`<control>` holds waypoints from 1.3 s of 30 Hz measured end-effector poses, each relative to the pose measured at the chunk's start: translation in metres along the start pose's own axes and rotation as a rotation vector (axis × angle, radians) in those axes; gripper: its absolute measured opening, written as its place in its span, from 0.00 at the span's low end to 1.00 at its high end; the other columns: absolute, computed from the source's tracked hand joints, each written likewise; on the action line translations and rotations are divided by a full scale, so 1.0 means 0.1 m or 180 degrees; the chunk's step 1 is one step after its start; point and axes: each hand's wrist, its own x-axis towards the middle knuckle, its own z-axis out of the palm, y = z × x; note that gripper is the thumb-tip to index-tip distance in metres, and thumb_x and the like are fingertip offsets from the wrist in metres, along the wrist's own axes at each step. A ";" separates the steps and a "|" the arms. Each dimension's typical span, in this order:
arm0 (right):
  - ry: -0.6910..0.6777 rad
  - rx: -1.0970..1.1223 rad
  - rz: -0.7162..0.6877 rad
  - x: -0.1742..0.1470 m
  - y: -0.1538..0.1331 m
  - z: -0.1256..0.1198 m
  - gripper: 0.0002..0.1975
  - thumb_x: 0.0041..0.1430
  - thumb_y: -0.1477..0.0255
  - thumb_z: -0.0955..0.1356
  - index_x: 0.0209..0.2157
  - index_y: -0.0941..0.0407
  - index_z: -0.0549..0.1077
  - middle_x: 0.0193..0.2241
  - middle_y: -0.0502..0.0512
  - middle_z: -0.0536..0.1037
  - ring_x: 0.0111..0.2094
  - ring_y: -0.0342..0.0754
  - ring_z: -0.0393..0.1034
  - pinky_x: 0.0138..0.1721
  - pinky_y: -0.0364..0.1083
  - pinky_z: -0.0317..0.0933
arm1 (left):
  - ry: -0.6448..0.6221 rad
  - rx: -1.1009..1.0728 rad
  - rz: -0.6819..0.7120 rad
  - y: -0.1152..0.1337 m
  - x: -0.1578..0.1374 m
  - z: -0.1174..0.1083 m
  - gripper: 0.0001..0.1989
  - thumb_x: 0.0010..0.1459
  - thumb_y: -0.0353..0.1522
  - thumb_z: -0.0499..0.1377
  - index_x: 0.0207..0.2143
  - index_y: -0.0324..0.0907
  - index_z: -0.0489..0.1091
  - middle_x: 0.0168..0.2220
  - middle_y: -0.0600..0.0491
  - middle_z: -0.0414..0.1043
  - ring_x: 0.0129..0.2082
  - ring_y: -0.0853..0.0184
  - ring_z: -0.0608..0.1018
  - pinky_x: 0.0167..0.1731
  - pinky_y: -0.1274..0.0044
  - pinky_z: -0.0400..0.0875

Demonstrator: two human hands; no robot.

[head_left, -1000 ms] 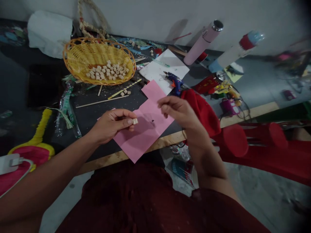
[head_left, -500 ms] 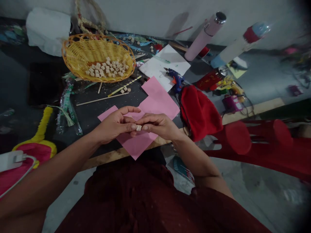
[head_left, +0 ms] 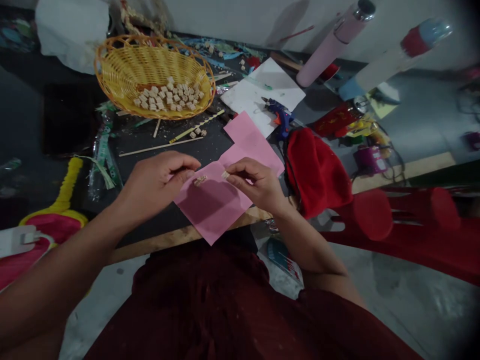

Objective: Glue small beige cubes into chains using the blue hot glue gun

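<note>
Between the thumb and fingertips of my right hand [head_left: 257, 184] is a small pale wooden cube piece [head_left: 225, 174]. My left hand [head_left: 157, 179] hovers over the left side of the pink paper [head_left: 213, 215], its fingers bent, the thumb apart from the index finger and nothing visible between them. Just off its fingertips, a small cluster of pale cubes [head_left: 200, 181] shows against the paper. Behind my hands, a yellow wicker basket [head_left: 150, 62] holds many more wooden cubes [head_left: 168, 95]. A few loose cubes [head_left: 198, 132] lie on the dark table by a thin stick [head_left: 161, 146].
A blue glue gun [head_left: 281, 117] rests by white paper [head_left: 266, 90]. Right of the pink paper are a red cloth [head_left: 317, 172], a red can [head_left: 335, 119] and a pink flask [head_left: 330, 47]. A yellow-handled racket [head_left: 63, 195] lies left, near a dark flat panel [head_left: 69, 117].
My hands have come apart. The left let go and drew back left; a cube cluster now shows on the paper. My right hand rose slightly, keeping a piece pinched.
</note>
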 end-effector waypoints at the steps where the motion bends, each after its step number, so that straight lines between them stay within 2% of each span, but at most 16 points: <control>1: 0.0015 -0.0200 -0.0101 0.01 0.03 0.03 0.08 0.62 0.65 0.69 0.37 0.55 0.76 0.32 0.53 0.77 0.30 0.40 0.68 0.29 0.41 0.62 | -0.0096 0.0355 0.0213 -0.04 -0.04 0.03 0.11 0.64 0.34 0.54 0.44 0.44 0.74 0.43 0.52 0.77 0.43 0.63 0.77 0.44 0.71 0.72; 4: 0.0062 -0.0738 -0.0425 0.05 0.14 0.14 0.06 0.63 0.69 0.67 0.37 0.56 0.75 0.32 0.53 0.77 0.32 0.42 0.68 0.34 0.43 0.64 | -0.0239 0.1111 0.0794 -0.20 -0.15 0.18 0.16 0.63 0.28 0.51 0.49 0.42 0.73 0.47 0.48 0.75 0.48 0.59 0.75 0.48 0.66 0.71; 6: 0.0052 -0.1098 -0.0550 0.07 0.21 0.20 0.06 0.63 0.70 0.67 0.37 0.56 0.75 0.33 0.54 0.78 0.35 0.44 0.69 0.40 0.46 0.64 | -0.0229 0.1414 0.1099 -0.29 -0.20 0.28 0.18 0.62 0.26 0.50 0.51 0.41 0.72 0.47 0.46 0.74 0.49 0.59 0.74 0.48 0.67 0.71; 12: -0.0064 -0.1823 -0.0389 0.08 0.33 0.31 0.09 0.65 0.66 0.66 0.38 0.54 0.76 0.35 0.53 0.80 0.40 0.48 0.68 0.43 0.49 0.57 | -0.0247 0.1861 0.1445 -0.34 -0.18 0.31 0.18 0.62 0.25 0.51 0.53 0.40 0.70 0.46 0.46 0.74 0.47 0.59 0.74 0.45 0.69 0.73; 19: -0.0165 -0.1919 -0.0420 0.07 0.38 0.35 0.08 0.65 0.67 0.66 0.40 0.53 0.76 0.38 0.53 0.80 0.42 0.49 0.68 0.44 0.51 0.54 | -0.0222 0.1908 0.1588 -0.35 -0.14 0.30 0.17 0.63 0.25 0.50 0.53 0.34 0.69 0.45 0.43 0.74 0.44 0.57 0.73 0.41 0.67 0.74; 30: -0.0250 -0.1875 -0.0378 0.07 0.38 0.35 0.08 0.65 0.67 0.66 0.42 0.52 0.76 0.40 0.52 0.80 0.43 0.49 0.68 0.46 0.52 0.55 | -0.0161 0.1586 0.1513 -0.39 -0.13 0.33 0.17 0.64 0.25 0.49 0.51 0.38 0.71 0.42 0.45 0.75 0.43 0.60 0.75 0.40 0.69 0.73; 35: -0.0279 -0.1795 -0.0401 0.06 0.39 0.35 0.09 0.65 0.67 0.66 0.43 0.51 0.76 0.40 0.52 0.80 0.43 0.49 0.68 0.46 0.53 0.56 | -0.0254 0.1681 0.1445 -0.38 -0.12 0.33 0.17 0.65 0.26 0.48 0.50 0.40 0.72 0.43 0.46 0.75 0.43 0.60 0.75 0.41 0.69 0.74; 39: -0.0283 -0.1792 -0.0411 0.07 0.39 0.35 0.08 0.65 0.68 0.66 0.43 0.50 0.76 0.40 0.50 0.81 0.42 0.49 0.68 0.45 0.53 0.57 | -0.0191 0.1667 0.1538 -0.38 -0.11 0.33 0.16 0.65 0.27 0.48 0.49 0.37 0.72 0.42 0.45 0.76 0.42 0.59 0.75 0.39 0.69 0.74</control>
